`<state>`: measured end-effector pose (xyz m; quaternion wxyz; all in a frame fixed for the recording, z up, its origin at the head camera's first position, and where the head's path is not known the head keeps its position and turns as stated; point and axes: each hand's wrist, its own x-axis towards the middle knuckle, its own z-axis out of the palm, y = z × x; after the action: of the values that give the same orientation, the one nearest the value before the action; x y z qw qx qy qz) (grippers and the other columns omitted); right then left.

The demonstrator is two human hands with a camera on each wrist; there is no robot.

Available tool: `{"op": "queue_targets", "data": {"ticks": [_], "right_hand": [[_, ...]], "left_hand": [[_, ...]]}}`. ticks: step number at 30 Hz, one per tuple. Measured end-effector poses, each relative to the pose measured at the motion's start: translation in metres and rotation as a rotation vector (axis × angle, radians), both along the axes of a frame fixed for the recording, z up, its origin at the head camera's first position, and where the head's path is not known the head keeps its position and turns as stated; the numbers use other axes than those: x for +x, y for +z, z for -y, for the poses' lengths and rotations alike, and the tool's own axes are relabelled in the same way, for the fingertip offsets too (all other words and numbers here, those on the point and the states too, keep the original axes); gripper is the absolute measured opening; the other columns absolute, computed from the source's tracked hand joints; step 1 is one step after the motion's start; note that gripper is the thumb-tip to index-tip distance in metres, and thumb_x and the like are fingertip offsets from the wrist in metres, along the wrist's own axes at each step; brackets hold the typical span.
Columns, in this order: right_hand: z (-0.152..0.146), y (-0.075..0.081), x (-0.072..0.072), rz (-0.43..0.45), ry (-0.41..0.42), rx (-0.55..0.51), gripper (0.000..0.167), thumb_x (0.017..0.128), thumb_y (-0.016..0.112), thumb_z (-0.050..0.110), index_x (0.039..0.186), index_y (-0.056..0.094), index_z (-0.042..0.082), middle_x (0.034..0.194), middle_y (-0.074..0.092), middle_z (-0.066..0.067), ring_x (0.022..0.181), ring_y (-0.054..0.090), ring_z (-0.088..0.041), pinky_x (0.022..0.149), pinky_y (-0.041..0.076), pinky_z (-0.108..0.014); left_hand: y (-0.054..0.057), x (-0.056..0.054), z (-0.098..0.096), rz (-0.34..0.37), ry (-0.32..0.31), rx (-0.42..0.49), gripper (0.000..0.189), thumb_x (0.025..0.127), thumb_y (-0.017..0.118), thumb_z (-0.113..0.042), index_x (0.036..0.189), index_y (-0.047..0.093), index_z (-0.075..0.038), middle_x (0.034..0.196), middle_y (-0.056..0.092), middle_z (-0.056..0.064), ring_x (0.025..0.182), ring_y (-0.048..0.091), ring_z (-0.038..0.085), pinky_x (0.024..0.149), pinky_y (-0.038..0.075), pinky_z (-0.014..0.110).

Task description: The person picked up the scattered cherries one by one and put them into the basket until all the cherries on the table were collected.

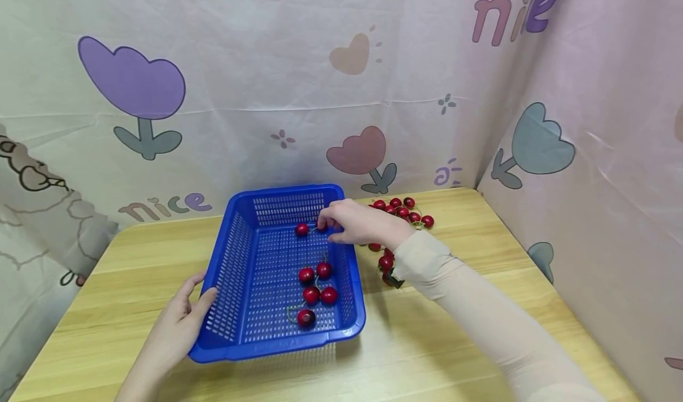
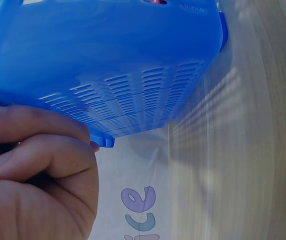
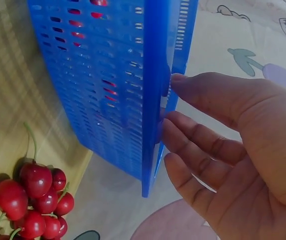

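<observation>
A blue plastic basket (image 1: 277, 345) with slotted walls appears in all three views, tilted, its near end raised off the table. My left hand (image 1: 178, 325) grips its left rim, thumb on top and fingers curled beneath, as the left wrist view shows. Several dark red cherries (image 1: 311, 295) with stems lie in the right half of the basket. Over the far right rim reaches my right hand (image 1: 358, 221), thumb apart from the fingers. A cherry (image 1: 322, 226) shows just under its fingertips, partly covered, beside another cherry (image 1: 302, 229).
On the wooden table (image 1: 453, 331), to the right of the basket, lies a loose pile of cherries (image 3: 33, 200), partly hidden by the right forearm in the head view. A small dark object (image 1: 393, 280) lies near it. Printed cloth (image 1: 256, 93) hangs behind and at the sides.
</observation>
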<state>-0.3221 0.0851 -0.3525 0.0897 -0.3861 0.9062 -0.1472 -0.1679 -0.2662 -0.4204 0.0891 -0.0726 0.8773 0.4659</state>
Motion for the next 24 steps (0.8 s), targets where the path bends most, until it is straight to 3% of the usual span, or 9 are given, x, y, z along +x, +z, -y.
{"op": "queue_targets", "data": {"ticks": [9, 24], "right_hand": [[-0.013, 0.004, 0.005, 0.002, -0.035, -0.022, 0.027, 0.102, 0.076, 0.018, 0.129, 0.072, 0.014, 0.124, 0.070, -0.012, 0.113, 0.065, -0.022, 0.103, 0.061, -0.036], [-0.049, -0.002, 0.000, -0.027, -0.099, -0.081, 0.025, 0.102, 0.075, 0.017, 0.127, 0.074, 0.015, 0.114, 0.071, -0.008, 0.109, 0.067, -0.028, 0.096, 0.061, -0.035]], "left_hand": [[0.000, 0.000, 0.000, -0.011, -0.006, 0.017, 0.069, 0.117, 0.042, -0.042, 0.170, 0.017, -0.006, 0.099, 0.077, 0.017, 0.077, 0.080, 0.023, 0.062, 0.067, 0.036], [0.001, 0.001, 0.000, -0.012, -0.006, 0.014, 0.070, 0.117, 0.042, -0.044, 0.170, 0.017, -0.006, 0.100, 0.077, 0.017, 0.078, 0.080, 0.023, 0.063, 0.067, 0.037]]}}
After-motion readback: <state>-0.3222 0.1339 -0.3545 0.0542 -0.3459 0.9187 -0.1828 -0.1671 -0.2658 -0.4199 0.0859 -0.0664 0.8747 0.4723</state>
